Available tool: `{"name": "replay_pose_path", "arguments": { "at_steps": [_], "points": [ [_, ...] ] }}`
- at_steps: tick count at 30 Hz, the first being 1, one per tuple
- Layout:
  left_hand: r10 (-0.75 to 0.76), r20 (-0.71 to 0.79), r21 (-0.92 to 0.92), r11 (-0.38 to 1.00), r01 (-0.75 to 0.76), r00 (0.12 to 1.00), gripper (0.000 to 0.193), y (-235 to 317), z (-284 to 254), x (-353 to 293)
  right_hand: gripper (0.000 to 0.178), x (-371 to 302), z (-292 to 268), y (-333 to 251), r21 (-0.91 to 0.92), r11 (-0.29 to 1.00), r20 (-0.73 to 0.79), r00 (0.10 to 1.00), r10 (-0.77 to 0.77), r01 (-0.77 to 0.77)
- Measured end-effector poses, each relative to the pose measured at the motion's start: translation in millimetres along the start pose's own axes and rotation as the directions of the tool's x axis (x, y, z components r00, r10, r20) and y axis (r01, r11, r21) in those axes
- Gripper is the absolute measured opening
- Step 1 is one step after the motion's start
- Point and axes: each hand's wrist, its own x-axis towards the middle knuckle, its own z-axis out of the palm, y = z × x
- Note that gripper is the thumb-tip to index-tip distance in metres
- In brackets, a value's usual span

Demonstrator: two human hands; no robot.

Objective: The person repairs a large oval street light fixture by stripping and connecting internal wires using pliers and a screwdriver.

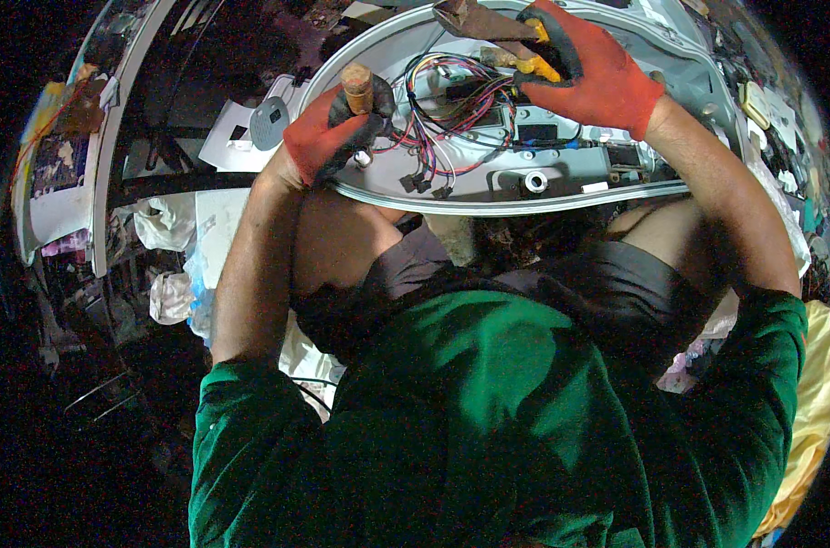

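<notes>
A light grey curved housing [488,201] lies across my thighs with its inside facing up. A loose bundle of coloured wires [433,100] with several black connectors [424,185] lies in it. My left hand [328,132], in a red and black glove, is closed around a tool with a worn brown round handle end [356,87]; its other end is hidden. At the far side, my right hand [593,73], gloved alike, grips a rusty brown tool with a broad flat head [483,23] and yellow parts near the fingers. The head hangs over the housing's far part.
A grey oval perforated piece [269,123] and a white sheet-like part [237,137] lie left of the housing. Crumpled white plastic [166,224] sits nearer on the left. Pale parts [755,105] and yellow cloth [812,411] lie on the right. A long pale frame edge [113,119] runs along the left.
</notes>
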Motion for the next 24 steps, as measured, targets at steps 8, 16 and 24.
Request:
{"name": "replay_pose_path", "arguments": {
  "at_steps": [8, 16, 24],
  "points": [
    [-0.048, -0.007, 0.208, 0.977, 0.048, 0.999, 0.047, -9.5, 2.6, -3.1, 0.067, 1.4, -4.0, -4.7, 0.063, 0.995, 0.106, 0.992, 0.072, -0.079],
    [-0.205, 0.143, -0.22, 0.947, 0.233, 0.968, 0.044, -25.0, -2.9, 4.0, 0.068, 2.2, 1.6, 0.5, -0.019, 0.995, 0.118, 0.988, 0.095, -0.094],
    [-0.309, 0.21, -0.435, 0.82, 0.371, 0.928, 0.049, 16.5, 3.7, 27.4, 0.079, -6.5, 16.8, 13.0, -0.01, 0.992, 0.065, 0.99, 0.129, -0.129]
  ]
}}
